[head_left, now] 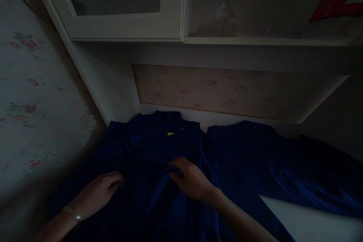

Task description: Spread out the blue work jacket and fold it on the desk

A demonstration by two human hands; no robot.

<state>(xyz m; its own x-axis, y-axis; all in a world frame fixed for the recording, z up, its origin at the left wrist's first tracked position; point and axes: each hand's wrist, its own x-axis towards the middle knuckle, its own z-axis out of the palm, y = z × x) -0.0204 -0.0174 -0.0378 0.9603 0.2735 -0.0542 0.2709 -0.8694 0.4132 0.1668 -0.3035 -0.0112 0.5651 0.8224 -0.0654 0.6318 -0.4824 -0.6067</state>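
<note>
Two hands rest on a dark blue garment [147, 181] spread flat across a white surface, below floral wallpaper [31, 113] and a white cabinet [119, 26]. The left hand [99, 189], a bracelet [74, 214] at its wrist, lies loosely curled on the cloth, gripping nothing. The right hand [190, 179] seems to pinch a fold near the middle, below a small green tag [171, 134]. Fabric looks soft, light and limp; best taken by seams or edges.

Very dim throughout, colours muddy and grainy. Faint light off the white surface [312, 223] at five o'clock; heavy shadow at seven o'clock. Both hands softly motion-blurred. Straight edges bowing toward eleven and one o'clock. No glare anywhere.
</note>
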